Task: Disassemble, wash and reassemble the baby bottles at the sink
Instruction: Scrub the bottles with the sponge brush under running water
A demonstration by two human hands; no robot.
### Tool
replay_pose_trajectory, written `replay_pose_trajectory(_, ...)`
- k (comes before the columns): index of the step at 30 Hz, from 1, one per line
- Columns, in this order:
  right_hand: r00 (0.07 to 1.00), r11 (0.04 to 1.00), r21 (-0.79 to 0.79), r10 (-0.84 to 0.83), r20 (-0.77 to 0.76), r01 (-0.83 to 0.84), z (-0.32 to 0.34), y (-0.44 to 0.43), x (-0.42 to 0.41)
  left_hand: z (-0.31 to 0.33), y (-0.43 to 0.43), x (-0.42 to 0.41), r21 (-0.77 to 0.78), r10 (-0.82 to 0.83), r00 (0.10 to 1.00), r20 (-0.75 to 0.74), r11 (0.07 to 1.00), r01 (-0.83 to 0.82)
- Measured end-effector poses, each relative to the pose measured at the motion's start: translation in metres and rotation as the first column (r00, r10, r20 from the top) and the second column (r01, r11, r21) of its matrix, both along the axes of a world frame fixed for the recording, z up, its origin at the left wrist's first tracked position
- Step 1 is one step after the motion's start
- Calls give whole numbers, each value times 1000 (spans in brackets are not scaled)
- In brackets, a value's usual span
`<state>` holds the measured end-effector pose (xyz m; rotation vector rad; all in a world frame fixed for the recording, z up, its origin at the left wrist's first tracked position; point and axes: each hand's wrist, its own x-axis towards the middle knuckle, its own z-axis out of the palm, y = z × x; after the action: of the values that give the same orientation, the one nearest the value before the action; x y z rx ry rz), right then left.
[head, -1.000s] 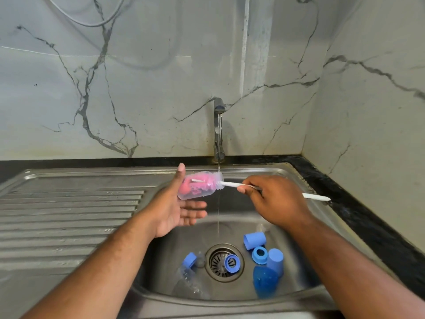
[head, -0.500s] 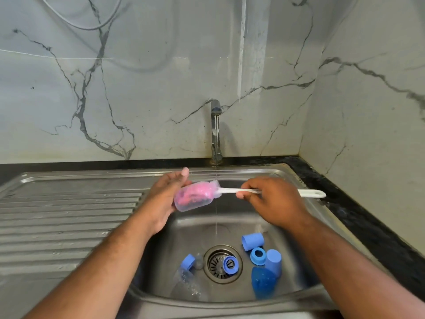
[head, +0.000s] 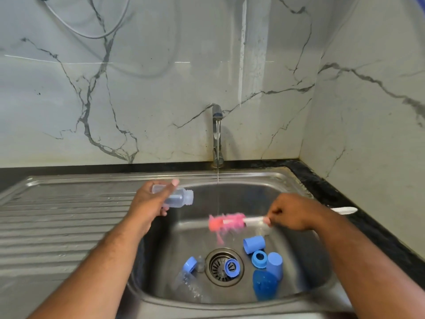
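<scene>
Two grips: both closed round things.
Left grip (head: 149, 201): wrapped round the clear bottle (head: 180, 197), its open mouth pointing right.
Right grip (head: 292, 214): pinching the pink brush (head: 226, 222) by its white handle (head blurred), apart from the bottle.
Below both: blue caps (head: 254, 244) in the sink (head: 253, 187).
Beyond: tap (head: 217, 134) running.

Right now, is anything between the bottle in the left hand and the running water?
Nothing visible. The bottle, gripped by the left hand, points its open mouth at the water stream across bare space. The pink brush, held by the right hand, sits lower.
</scene>
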<state>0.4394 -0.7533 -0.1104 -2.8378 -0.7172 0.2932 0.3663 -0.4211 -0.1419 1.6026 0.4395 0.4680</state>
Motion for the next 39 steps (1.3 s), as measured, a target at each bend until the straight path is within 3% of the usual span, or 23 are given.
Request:
replay_pose_trajectory(3,995,985,-170,14,-104,-31,-13,8,-4,-12,-11,1,212,-1,1000,-30,977,7)
replay_pose_trajectory(7,986,994,-91,46,-161,-61,-25,22,-5,-13,-40,12,350,-22,1000,14,937,16)
replay_pose_trajectory(11,983,993,-73,78,-166,-92,-28,23,0,-6,-62,39,523,-104,994,-41,845,110)
replay_pose_trajectory(15,975,991,-61,109,-193,-123,-33,24,3,-9,-87,64,489,-117,986,-123,857,163)
replay_pose_trajectory(21,965,988,-21,145,-220,-153,-39,30,8,-38,-89,83,539,-138,987,-88,826,163)
replay_pose_trajectory(39,943,989,35,146,-301,-142,-43,30,5,-38,-83,86,560,-144,989,26,822,105)
